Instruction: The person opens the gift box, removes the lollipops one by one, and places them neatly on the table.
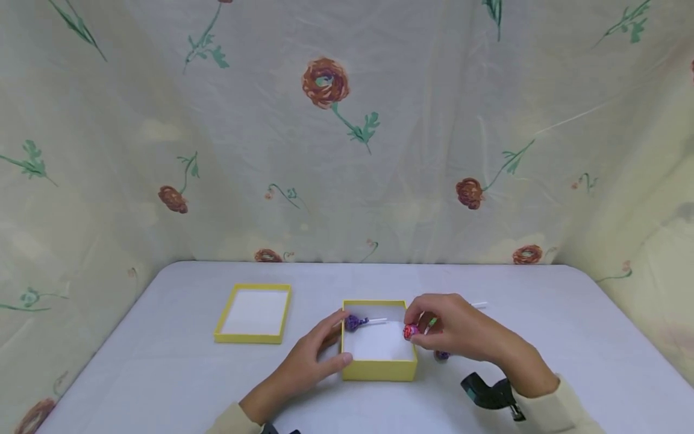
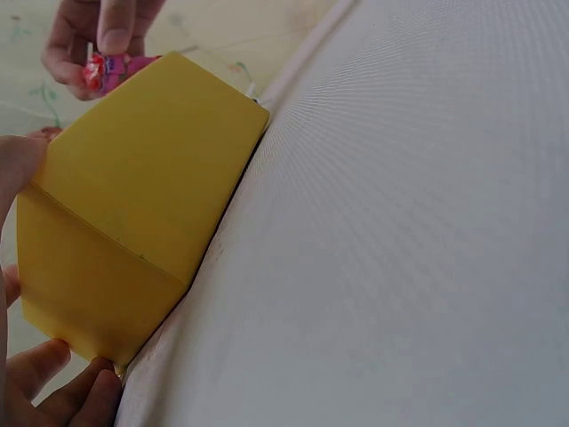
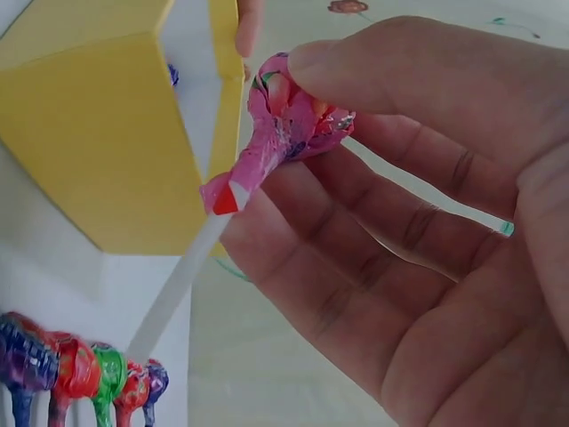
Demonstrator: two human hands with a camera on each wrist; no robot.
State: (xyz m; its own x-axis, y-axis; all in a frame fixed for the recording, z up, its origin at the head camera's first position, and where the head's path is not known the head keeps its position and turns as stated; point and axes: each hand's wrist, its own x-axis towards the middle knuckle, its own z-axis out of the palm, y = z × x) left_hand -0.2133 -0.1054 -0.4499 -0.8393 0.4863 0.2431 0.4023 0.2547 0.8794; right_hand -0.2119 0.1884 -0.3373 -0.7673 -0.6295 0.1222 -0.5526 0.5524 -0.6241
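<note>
A yellow open box (image 1: 379,371) with a white inside stands on the table. My left hand (image 1: 310,360) holds it by its left side, thumb near the front and fingers farther back. Inside the box lies a purple-wrapped lollipop (image 1: 355,323), its white stick to the right. Over the right rim, my right hand (image 1: 458,328) pinches a pink-and-red wrapped lollipop (image 3: 284,124) between thumb and fingers. The right wrist view shows its white stick slanting down toward the table.
Several more lollipops (image 3: 76,369), in purple, red and green wrappers, lie in a row right of the box, mostly hidden by my right hand in the head view. A yellow-rimmed lid (image 1: 248,339) lies at the left, white inside up. Flowered cloth (image 1: 412,150) hangs behind the white table.
</note>
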